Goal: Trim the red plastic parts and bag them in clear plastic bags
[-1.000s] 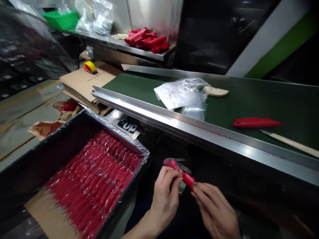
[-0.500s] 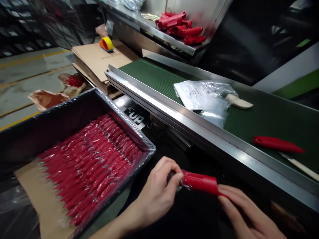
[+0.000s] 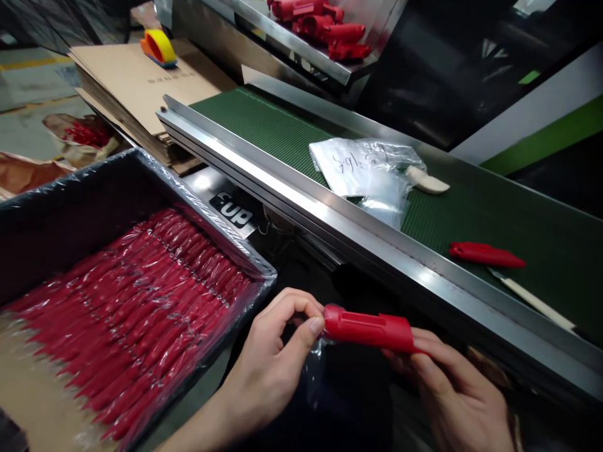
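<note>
A red plastic housing, long and hollow-looking with a rounded left end, is held level between my two hands over my lap. My left hand is closed in a pinch at its rounded end, on thin clear film that hangs below. At the other end, my right hand grips the housing between thumb and fingers. Left of my hands stands a film-lined bin with rows of bagged red parts. On the green conveyor belt lies another red part, beside a knife with a pale handle.
The conveyor's metal rail runs just beyond my hands. Clear plastic bags with handwriting and a beige piece lie on the belt. Flat cardboard carries a tape dispenser. More red parts rest on a metal shelf.
The view has shifted, so the bin and belt appear farther left. My left fingers have moved out to the housing's rounded end, now uncovered, and the film hangs lower. Both hands still hold it.
</note>
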